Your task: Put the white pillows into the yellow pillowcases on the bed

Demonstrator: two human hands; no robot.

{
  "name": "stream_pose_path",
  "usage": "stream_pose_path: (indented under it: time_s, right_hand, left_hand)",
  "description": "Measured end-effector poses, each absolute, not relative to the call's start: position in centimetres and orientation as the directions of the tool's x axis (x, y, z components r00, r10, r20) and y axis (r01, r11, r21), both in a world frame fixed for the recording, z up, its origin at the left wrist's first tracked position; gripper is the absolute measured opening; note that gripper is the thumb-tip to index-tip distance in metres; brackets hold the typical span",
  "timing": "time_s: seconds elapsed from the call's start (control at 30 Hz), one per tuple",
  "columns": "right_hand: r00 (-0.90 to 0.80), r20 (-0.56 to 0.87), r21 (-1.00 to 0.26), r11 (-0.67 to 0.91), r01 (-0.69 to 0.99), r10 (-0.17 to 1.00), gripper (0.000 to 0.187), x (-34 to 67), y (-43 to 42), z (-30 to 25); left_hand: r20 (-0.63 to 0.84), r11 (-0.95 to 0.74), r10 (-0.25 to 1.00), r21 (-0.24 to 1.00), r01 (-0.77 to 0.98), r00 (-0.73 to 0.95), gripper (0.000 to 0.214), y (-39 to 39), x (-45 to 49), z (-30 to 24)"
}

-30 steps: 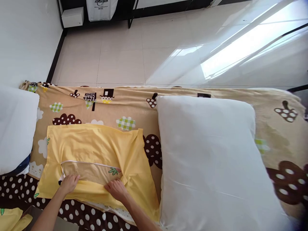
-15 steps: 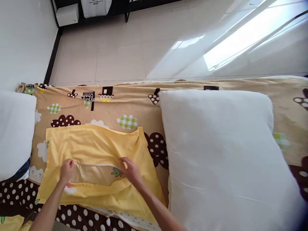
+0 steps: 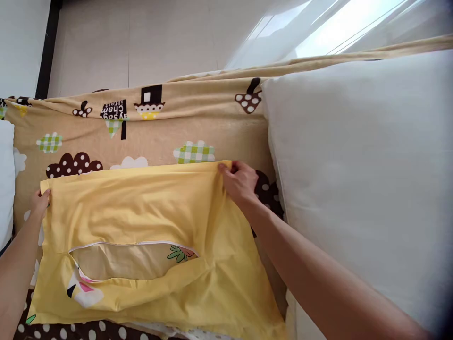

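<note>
A yellow pillowcase (image 3: 141,212) lies flat on a patterned tan blanket (image 3: 170,123), its zipper opening gaping along the near side. My left hand (image 3: 40,200) pinches the case's far left corner. My right hand (image 3: 239,182) pinches its far right corner. Both arms reach forward over the case. A large bare white pillow (image 3: 361,170) lies just right of my right hand.
Another white pillow (image 3: 5,184) shows at the left edge. Beyond the bed is a pale tiled floor (image 3: 141,42) with bright window glare and a dark skirting board at the wall on the left.
Both hands left the zipper opening and moved to the case's far corners, the left hand outward left and the right hand up and right. The camera leaned closer over the bed.
</note>
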State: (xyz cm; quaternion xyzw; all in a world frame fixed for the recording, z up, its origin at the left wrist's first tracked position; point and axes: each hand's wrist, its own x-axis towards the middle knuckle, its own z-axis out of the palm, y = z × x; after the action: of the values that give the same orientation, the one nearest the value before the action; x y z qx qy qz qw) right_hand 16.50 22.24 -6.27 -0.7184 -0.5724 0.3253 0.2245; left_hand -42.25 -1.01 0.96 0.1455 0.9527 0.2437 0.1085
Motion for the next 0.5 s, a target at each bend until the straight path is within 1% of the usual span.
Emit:
stream_pose_path:
  time_s: [0.03, 0.1, 0.17, 0.23, 0.33, 0.4, 0.43, 0.47, 0.5]
  right_hand:
    - [0.201, -0.167, -0.668, -0.261, 0.697, 0.965, 0.029, 16.5, 22.4, -6.0]
    - [0.278, -0.161, -0.637, -0.314, 0.704, 0.947, 0.021, 16.4, 23.0, -5.0]
    - [0.279, -0.172, -0.633, -0.323, 0.704, 0.945, 0.016, 15.9, 23.8, -3.9]
    - [0.269, -0.188, -0.640, -0.325, 0.696, 0.945, 0.015, 15.3, 24.7, -2.9]
    - [0.265, -0.221, -0.679, -0.343, 0.649, 0.939, 0.027, 15.2, 26.1, -2.3]
    - [0.241, -0.284, -0.702, -0.372, 0.608, 0.928, 0.036, 15.9, 26.9, -2.2]
    - [0.242, -0.300, -0.699, -0.385, 0.603, 0.923, 0.039, 16.4, 27.0, -2.1]
    - [0.257, -0.282, -0.689, -0.381, 0.616, 0.924, 0.040, 16.6, 26.9, -2.1]
    - [0.279, -0.224, -0.673, -0.355, 0.649, 0.934, 0.041, 16.6, 26.5, -1.9]
  left_hand:
    - [-0.134, 0.849, 0.331, 0.475, 0.233, -0.934, 0.019, -0.5, -42.3, 1.3]
    - [-0.091, 0.850, 0.343, 0.454, 0.268, -0.935, 0.023, 0.8, -42.3, 2.3]
    - [-0.035, 0.837, 0.356, 0.456, 0.302, -0.934, 0.029, 2.2, -42.2, 3.4]
    - [0.006, 0.822, 0.361, 0.469, 0.322, -0.932, 0.035, 3.4, -42.4, 4.2]
    - [0.017, 0.814, 0.343, 0.493, 0.306, -0.939, 0.036, 4.1, -43.3, 4.6]
    - [0.010, 0.821, 0.319, 0.496, 0.282, -0.948, 0.037, 4.0, -43.9, 4.5]
    - [0.032, 0.822, 0.310, 0.493, 0.285, -0.950, 0.038, 3.7, -43.9, 4.4]
    - [0.081, 0.813, 0.323, 0.487, 0.320, -0.943, 0.039, 3.4, -43.6, 4.3]
    - [0.149, 0.788, 0.370, 0.474, 0.394, -0.917, 0.043, 3.2, -42.8, 4.1]
